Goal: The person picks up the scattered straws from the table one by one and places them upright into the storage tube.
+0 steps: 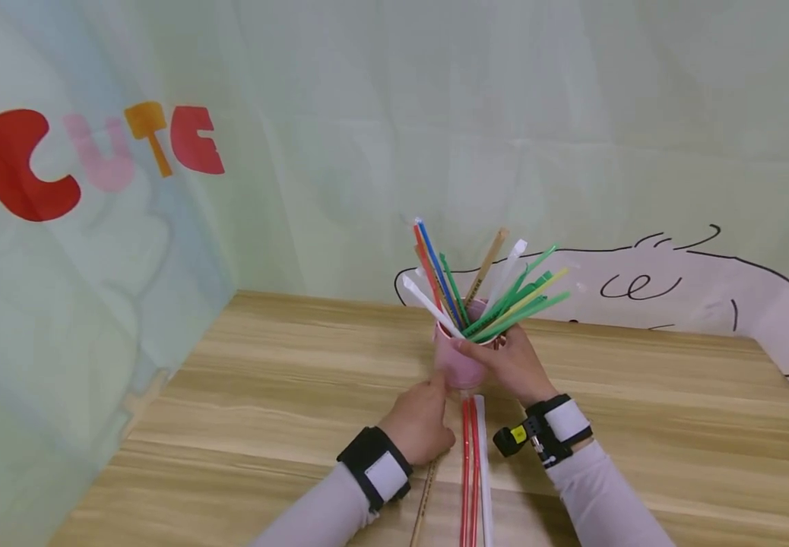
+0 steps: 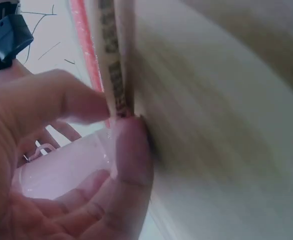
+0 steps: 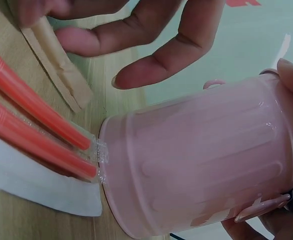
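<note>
My left hand (image 1: 416, 424) pinches a brown paper-wrapped straw (image 2: 109, 50) between thumb and forefinger, near its far end. This straw lies lengthwise on the table, left of two red straws (image 1: 470, 471) in clear wrappers and a white-wrapped straw (image 1: 483, 479). The ends of those three come right up to the base of a small pink bucket (image 3: 206, 160) with ribbed sides and side handles. My right hand (image 1: 516, 368) grips the bucket at its rim from the right, thumb on the front. Green, yellow, blue, red, brown and white straws (image 1: 511, 311) fan out of the bucket.
The wood-grain table (image 1: 285, 365) reaches back to a pale cloth backdrop (image 1: 340, 152) printed with coloured letters and a line-drawn figure. Each wrist wears a black strap (image 1: 559, 429) with a white patch.
</note>
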Demonstrator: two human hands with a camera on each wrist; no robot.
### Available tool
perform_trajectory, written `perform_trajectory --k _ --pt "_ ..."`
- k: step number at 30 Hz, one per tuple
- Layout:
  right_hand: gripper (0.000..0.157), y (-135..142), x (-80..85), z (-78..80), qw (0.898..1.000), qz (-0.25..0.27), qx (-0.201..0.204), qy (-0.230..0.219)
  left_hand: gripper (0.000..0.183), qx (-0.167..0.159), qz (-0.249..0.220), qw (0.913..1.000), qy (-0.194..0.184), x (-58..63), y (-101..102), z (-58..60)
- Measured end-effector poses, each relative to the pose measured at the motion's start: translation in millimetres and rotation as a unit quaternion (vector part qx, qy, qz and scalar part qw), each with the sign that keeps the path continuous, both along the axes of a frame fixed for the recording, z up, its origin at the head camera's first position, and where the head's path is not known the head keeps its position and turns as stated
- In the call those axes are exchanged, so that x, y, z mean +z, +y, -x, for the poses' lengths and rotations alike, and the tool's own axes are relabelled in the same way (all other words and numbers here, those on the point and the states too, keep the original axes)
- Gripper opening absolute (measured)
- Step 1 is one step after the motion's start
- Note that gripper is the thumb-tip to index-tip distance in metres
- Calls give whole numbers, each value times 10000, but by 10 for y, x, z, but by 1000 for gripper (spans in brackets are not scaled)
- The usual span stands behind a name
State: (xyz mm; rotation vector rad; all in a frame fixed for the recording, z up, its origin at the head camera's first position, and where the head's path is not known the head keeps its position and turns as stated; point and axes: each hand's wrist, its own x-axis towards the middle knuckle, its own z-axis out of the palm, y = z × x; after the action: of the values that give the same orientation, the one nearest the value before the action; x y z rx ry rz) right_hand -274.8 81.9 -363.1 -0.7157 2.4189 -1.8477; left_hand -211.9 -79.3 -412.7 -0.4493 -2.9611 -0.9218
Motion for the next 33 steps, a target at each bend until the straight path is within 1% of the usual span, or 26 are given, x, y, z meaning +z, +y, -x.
perform_trajectory --k 3,6,8,10,12,14,15,17,18,19,21,23,24,25,26,27,28,30,33 --pt "60 1 -10 5 10000 72 30 7 62 92 -249 9994 -221 46 -62 19" --pt "60 -3 -10 6 9999 87 63 18 51 175 -625 9978 -153 161 -176 43" --pt "59 -6 -5 4 9999 90 82 23 40 226 -962 9951 -7 281 -272 67" --pt "59 -8 2 4 9999 76 65 19 33 303 -1336 9904 163 425 -379 90" --pt "59 -9 3 7 10000 53 71 32 29 394 -1893 9809 227 592 -493 96" --pt "59 -7 -3 17 9999 53 82 39 26 425 -2488 9670 358 766 -604 96" --pt "59 -4 -12 27 9999 74 93 44 26 412 -2811 9577 461 850 -656 95" --pt "59 5 -50 59 9999 105 84 56 25 333 -3446 9348 790 1010 -743 90" --pt "59 11 -77 81 9999 124 71 61 25 276 -3706 9227 1020 1085 -780 89" --pt "58 21 -110 102 9999 86 -3 58 24 236 -3968 9089 1259 1149 -812 91" --pt "59 36 -178 148 9998 -34 -149 86 24 229 -4344 8825 1787 1259 -861 83" --pt "61 45 -239 189 9995 -131 -278 70 23 337 -4551 8592 2315 1348 -894 61" --pt "61 48 -260 203 9993 -179 -331 62 23 421 -4605 8498 2532 1387 -903 46" --pt "61 50 -277 213 9991 -211 -378 48 23 526 -4602 8433 2725 1422 -905 27" --pt "62 49 -288 224 9991 -197 -369 44 23 645 -4563 8394 2881 1450 -902 5" --pt "63 49 -296 230 9993 -159 -352 19 24 751 -4502 8381 2988 1470 -897 -16" --pt "63 50 -301 235 9994 -133 -330 21 24 848 -4407 8394 3066 1486 -887 -39" --pt "63 50 -305 240 9996 -86 -273 33 24 1018 -4150 8480 3134 1490 -863 -67" --pt "65 50 -306 242 9998 32 -186 47 22 1103 -3765 8633 3174 1442 -820 -60"
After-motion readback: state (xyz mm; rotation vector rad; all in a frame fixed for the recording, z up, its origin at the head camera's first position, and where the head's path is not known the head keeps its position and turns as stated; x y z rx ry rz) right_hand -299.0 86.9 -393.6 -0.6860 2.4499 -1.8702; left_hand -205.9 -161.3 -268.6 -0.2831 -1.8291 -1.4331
